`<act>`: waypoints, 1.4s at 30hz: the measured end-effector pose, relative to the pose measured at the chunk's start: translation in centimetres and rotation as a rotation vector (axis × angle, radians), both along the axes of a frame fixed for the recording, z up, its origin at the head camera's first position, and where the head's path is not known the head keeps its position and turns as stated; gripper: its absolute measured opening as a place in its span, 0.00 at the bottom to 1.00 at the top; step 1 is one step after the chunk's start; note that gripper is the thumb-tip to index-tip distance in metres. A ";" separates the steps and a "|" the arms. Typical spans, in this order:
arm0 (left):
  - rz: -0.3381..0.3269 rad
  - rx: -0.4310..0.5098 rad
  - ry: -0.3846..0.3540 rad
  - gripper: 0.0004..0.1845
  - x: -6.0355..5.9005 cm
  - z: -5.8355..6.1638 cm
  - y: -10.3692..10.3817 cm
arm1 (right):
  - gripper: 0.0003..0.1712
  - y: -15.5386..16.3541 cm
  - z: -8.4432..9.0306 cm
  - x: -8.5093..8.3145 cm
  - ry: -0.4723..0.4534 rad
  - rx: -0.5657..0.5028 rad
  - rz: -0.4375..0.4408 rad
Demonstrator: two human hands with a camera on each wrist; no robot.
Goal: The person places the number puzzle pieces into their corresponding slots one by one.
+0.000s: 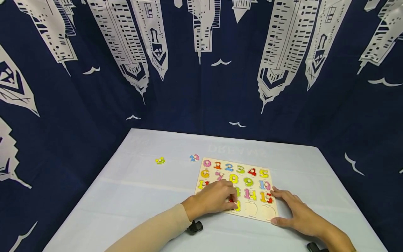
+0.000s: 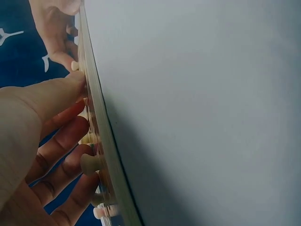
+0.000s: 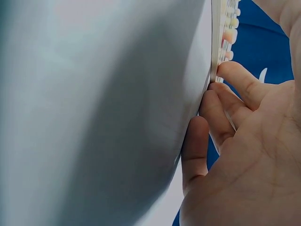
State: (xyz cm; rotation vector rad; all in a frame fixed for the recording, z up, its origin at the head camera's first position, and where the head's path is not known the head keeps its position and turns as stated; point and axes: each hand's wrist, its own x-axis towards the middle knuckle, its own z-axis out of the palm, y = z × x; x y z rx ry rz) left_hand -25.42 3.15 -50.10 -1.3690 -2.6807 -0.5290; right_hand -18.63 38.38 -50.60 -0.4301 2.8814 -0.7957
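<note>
A wooden number puzzle board (image 1: 256, 165) lies on the table, filled with coloured number pieces that have small knobs. My left hand (image 1: 215, 197) reaches over its lower left part, thumb and forefinger pinching a red and yellow number piece (image 1: 238, 205), likely an 18, in the bottom row. That hand hides several pieces beneath it. To the right, my right hand (image 1: 297, 211) rests with spread fingers against the board's right edge, thumb by the lower right corner. In the right wrist view, its fingertips (image 3: 228, 70) touch the board's side.
Two bare recesses show at the bottom right of the board. A pink and blue 20 piece (image 1: 194, 158) lies just beyond its upper left corner, with a yellow-green piece (image 1: 160, 160) farther left. The white table (image 1: 126, 196) meets a dark blue printed curtain (image 1: 201, 98) behind.
</note>
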 end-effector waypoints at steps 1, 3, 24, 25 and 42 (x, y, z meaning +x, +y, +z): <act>0.001 0.002 -0.003 0.07 0.0 0.0 0.0 | 0.56 0.0 0.0 0.0 0.000 0.000 -0.001; 0.001 0.015 -0.017 0.07 0.1 0.1 -0.2 | 0.56 0.1 -0.1 0.0 -0.004 0.000 -0.001; 0.343 0.215 -0.080 0.18 -4.1 1.1 -11.5 | 0.57 0.1 0.1 -0.1 -0.002 0.015 -0.007; 0.370 0.217 -0.071 0.19 -4.4 1.0 -12.3 | 0.57 0.1 0.0 -0.1 -0.008 0.011 -0.010; 0.647 0.213 -0.027 0.18 -8.6 -0.2 -22.9 | 0.57 0.3 0.0 0.0 -0.024 -0.006 -0.013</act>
